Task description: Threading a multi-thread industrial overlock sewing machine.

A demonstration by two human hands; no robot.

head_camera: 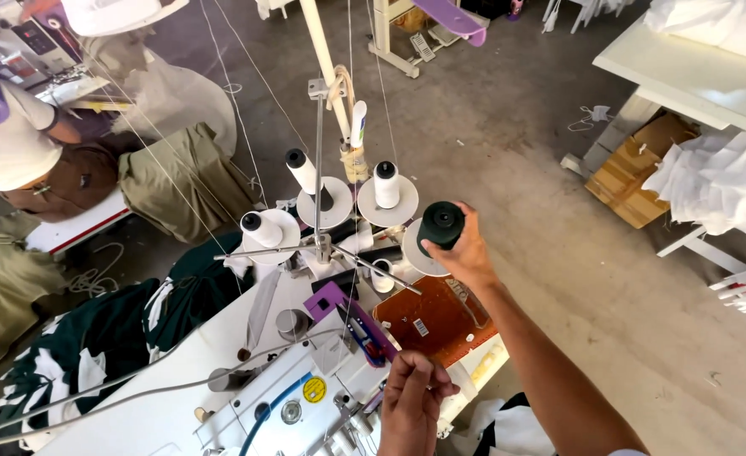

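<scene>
A: What are the largest items shown?

B: A white sewing machine (246, 397), with dark green and white cloth (94, 346) heaped beside it, and above it a thread stand (318, 245) carrying three white spools (386, 184) on round plates.

A: Where is the dark spool (439, 225)?

B: At the stand's right side, over a white plate; the right hand (466, 249) is clamped around it from below.

A: And the left hand (411, 405)?

B: Lower down, just beside the machine, with fingers curled and pinched together, possibly on a thread, though the view is too poor to confirm. Purple snips (364, 329) lie near it on the machine.
</scene>
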